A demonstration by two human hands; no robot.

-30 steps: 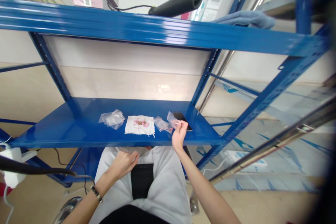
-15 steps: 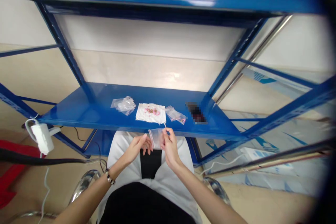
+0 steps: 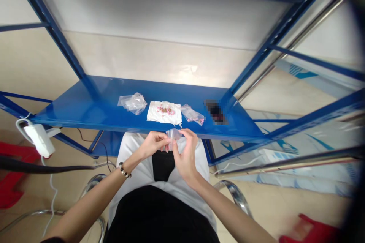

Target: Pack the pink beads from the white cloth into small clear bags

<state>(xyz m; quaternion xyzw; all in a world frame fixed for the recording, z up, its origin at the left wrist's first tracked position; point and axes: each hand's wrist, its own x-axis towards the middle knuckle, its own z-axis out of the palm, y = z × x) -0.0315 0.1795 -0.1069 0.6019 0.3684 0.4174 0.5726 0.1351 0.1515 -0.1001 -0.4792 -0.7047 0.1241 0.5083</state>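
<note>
A small clear zip bag [image 3: 173, 134] is held over my lap, just in front of the shelf edge. My left hand [image 3: 156, 143] pinches its left side. Thumb and fingers of my right hand [image 3: 186, 151] are closed on its right side. Beyond the hands, a white cloth [image 3: 152, 115] lies on the blue shelf with small pink and brownish beads [image 3: 167, 110] heaped on it. To its right rests a clear bag [image 3: 193, 114] with a few beads in one corner. Left of the cloth is a pile of clear bags [image 3: 134, 103].
The blue metal shelf [image 3: 94, 112] spans the front, with uprights at both sides. A blurred-out dark object [image 3: 216, 112] lies on its right part. A white power strip [image 3: 39, 139] hangs at the left with a cord. Wrapped panels [image 3: 285, 152] stand at the right.
My left hand has moved right and taken hold of the bag, which my right hand alone held before. The view has tilted down, showing more floor.
</note>
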